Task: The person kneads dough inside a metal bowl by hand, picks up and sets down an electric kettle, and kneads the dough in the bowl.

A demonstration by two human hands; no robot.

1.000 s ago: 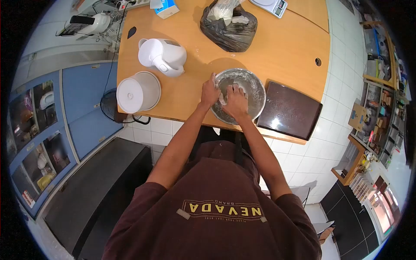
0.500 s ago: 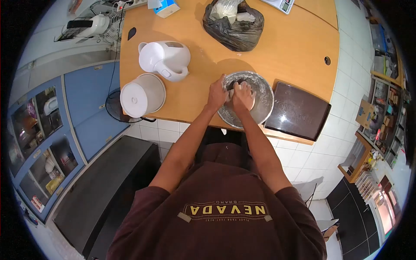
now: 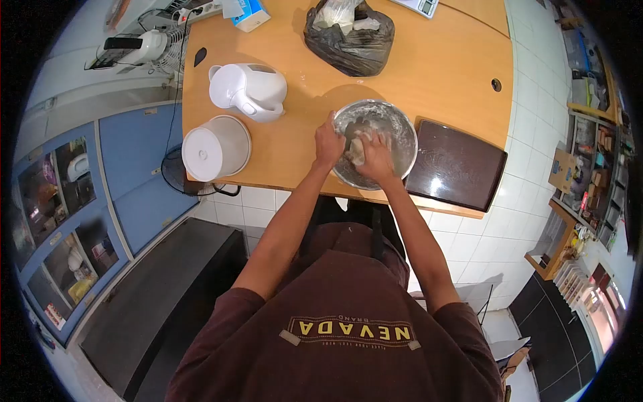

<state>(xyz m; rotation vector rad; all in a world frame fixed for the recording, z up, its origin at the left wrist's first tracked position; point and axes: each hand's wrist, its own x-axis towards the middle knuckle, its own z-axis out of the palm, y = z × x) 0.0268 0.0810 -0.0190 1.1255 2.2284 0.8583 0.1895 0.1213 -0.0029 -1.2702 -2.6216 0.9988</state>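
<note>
A metal bowl [image 3: 404, 130], its inside smeared with white, stands near the front edge of the wooden table. My left hand [image 3: 329, 142] is closed on the bowl's left rim. Inside the bowl, my right hand [image 3: 376, 158] presses on a lump of pale dough [image 3: 357, 151], its fingers partly bent around the lump. The dough lies toward the bowl's left side, partly hidden by the right hand.
A dark tray [image 3: 457, 165] lies right of the bowl. To the left stand a white kettle [image 3: 251, 90] and a white lidded container [image 3: 218, 149]. A black plastic bag [image 3: 351, 47], a blue-white box [image 3: 250, 15] and a scale [image 3: 422, 5] are farther back on the table [image 3: 442, 74].
My right hand has shifted within the bowl, and more of the dough now shows beside it. My left hand remains at the rim. The camera view has moved slightly.
</note>
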